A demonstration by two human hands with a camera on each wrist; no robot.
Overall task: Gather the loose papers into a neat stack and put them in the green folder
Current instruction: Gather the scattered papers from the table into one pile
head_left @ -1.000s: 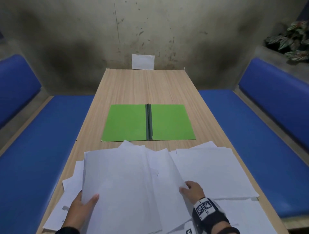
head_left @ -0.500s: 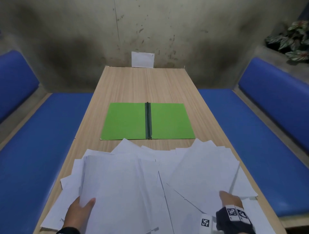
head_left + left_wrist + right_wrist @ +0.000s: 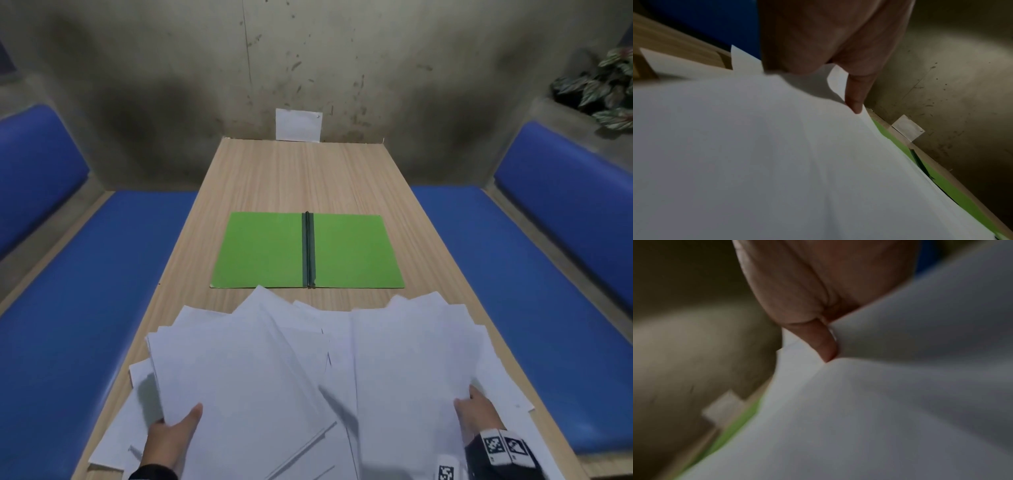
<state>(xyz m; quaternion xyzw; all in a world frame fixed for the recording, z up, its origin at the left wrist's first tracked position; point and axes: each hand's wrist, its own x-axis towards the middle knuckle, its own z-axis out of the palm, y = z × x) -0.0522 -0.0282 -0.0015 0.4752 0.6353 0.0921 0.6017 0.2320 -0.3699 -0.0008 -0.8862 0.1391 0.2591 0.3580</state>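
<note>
The green folder (image 3: 352, 251) lies open and flat in the middle of the wooden table (image 3: 298, 178), its dark spine toward me. Several loose white papers (image 3: 335, 329) fan out over the table's near end, just short of the folder. My left hand (image 3: 181, 425) holds the left bunch (image 3: 233, 377) at its near edge, thumb (image 3: 855, 97) on top and fingers hidden beneath. My right hand (image 3: 474, 407) pinches the right bunch (image 3: 411, 359) at its right edge, thumb (image 3: 824, 344) on top. Some sheets stick out past both hands.
Blue padded benches (image 3: 85, 308) (image 3: 513, 274) run along both sides of the table. A small white sheet (image 3: 298, 125) is fixed to the stained wall at the far end. A potted plant (image 3: 606, 89) sits on the ledge at the upper right.
My right hand has moved from the middle of the pile to its right edge and taken hold of the right sheets, which swung and fanned. My left hand kept its hold.
</note>
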